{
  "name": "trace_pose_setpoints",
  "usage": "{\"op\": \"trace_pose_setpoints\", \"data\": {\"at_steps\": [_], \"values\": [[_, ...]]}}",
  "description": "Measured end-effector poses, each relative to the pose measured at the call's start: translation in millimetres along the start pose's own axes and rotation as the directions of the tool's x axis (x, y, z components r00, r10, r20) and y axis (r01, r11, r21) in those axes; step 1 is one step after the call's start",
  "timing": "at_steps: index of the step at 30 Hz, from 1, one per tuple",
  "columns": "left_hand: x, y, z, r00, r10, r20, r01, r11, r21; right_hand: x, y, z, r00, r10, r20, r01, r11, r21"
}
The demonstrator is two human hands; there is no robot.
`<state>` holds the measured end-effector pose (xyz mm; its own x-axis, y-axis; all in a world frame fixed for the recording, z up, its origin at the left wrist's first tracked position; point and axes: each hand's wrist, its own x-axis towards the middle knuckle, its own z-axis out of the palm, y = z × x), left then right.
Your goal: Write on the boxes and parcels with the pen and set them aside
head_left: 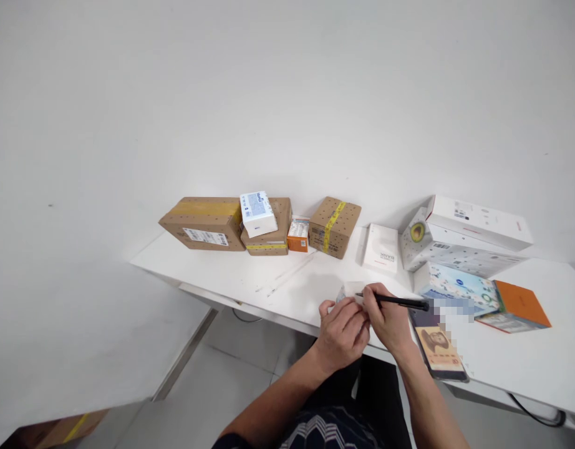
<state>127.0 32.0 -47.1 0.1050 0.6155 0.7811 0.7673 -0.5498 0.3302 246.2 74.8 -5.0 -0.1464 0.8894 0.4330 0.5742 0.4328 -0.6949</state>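
On my feed, the right hand (388,318) pinches a black pen (404,302) beside a small pale item (340,294) under the curled left hand (344,330), whose grip I cannot tell, near the white table's (241,277) front edge, a taped carton (325,226) beyond.

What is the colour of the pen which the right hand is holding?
Black; the pen shows in the head view.

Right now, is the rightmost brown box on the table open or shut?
Shut: yellow tape runs across the brown box and down its side.
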Motion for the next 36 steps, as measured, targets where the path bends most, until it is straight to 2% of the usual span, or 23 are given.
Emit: {"op": "trace_pose_setpoints", "data": {"at_steps": [2, 4, 7, 9, 11, 13, 14, 15, 16, 18, 20, 22, 25, 27, 30, 31, 33, 35, 36], "values": [[0, 0, 0.0, 1.0, 0.003, -0.005, -0.003, 1.0, -0.004, -1, 0, 0, 0.998, 0.037, -0.057, -0.033, 0.997, 0.071], [0, 0, 0.4, 1.0, 0.007, -0.017, -0.007, 1.0, -0.012, -3, 0, -1, 0.976, 0.136, -0.169, -0.103, 0.976, 0.191], [-1, 0, 1.4, 1.0, 0.006, -0.029, -0.007, 1.0, -0.019, -9, 5, -4, 0.881, 0.322, -0.347, -0.161, 0.893, 0.421], [-1, 0, 1.8, 0.999, -0.001, -0.033, 0.0, 1.0, -0.025, -15, 14, -10, 0.835, 0.359, -0.416, -0.157, 0.881, 0.445], [-1, 0, 1.9, 0.999, -0.006, -0.037, 0.005, 0.999, -0.036, -22, 32, -18, 0.845, 0.304, -0.441, -0.186, 0.939, 0.291], [-1, 1, 1.7, 0.999, -0.006, -0.04, 0.004, 0.999, -0.046, -31, 55, -23, 0.913, 0.19, -0.36, -0.203, 0.979, 0.001], [-1, 1, 1.5, 0.999, -0.006, -0.037, 0.004, 0.999, -0.047, -35, 67, -24, 0.957, 0.126, -0.26, -0.171, 0.972, -0.159], [-1, 2, 1.3, 0.999, -0.008, -0.034, 0.006, 0.999, -0.046, -39, 78, -23, 0.986, 0.095, -0.135, -0.133, 0.941, -0.312], [-1, 2, 1.1, 0.999, -0.011, -0.031, 0.01, 0.999, -0.042, -42, 89, -21, 0.995, 0.094, -0.025, -0.095, 0.889, -0.449], [-2, 3, 0.7, 0.999, -0.018, -0.027, 0.017, 0.999, -0.036, -46, 105, -14, 0.984, 0.133, 0.119, -0.026, 0.767, -0.642], [-3, 4, 0.6, 0.999, -0.023, -0.027, 0.022, 0.999, -0.033, -46, 115, -3, 0.974, 0.154, 0.169, 0.021, 0.678, -0.735], [-4, 4, 0.6, 0.999, -0.021, -0.025, 0.02, 0.999, -0.027, -43, 118, 6, 0.97, 0.145, 0.193, 0.055, 0.646, -0.761], [-5, 5, 0.7, 1.0, -0.012, -0.025, 0.011, 1.0, -0.015, -37, 121, 8, 0.973, 0.127, 0.191, 0.061, 0.659, -0.75], [-5, 5, 0.7, 1.0, -0.006, -0.025, 0.005, 1.0, -0.015, -36, 124, 0, 0.979, 0.124, 0.16, 0.034, 0.68, -0.732], [-6, 5, 1.2, 1.0, -0.007, -0.03, 0.006, 1.0, -0.014, -47, 133, -21, 0.981, 0.193, 0.008, -0.13, 0.691, -0.711], [-7, 4, 1.4, 1.0, -0.009, -0.026, 0.009, 1.0, -0.011, -56, 136, -28, 0.963, 0.259, -0.069, -0.231, 0.671, -0.704], [-8, 4, 2.1, 1.0, -0.01, -0.008, 0.01, 1.0, -0.008, -76, 141, -40, 0.888, 0.414, -0.201, -0.431, 0.595, -0.679], [-9, 2, 2.9, 1.0, 0.007, 0.017, -0.007, 1.0, -0.017, -95, 141, -44, 0.832, 0.495, -0.249, -0.516, 0.529, -0.673], [-9, 2, 3.4, 0.999, 0.026, 0.023, -0.025, 0.999, -0.027, -103, 141, -44, 0.834, 0.493, -0.25, -0.514, 0.524, -0.679]]}}
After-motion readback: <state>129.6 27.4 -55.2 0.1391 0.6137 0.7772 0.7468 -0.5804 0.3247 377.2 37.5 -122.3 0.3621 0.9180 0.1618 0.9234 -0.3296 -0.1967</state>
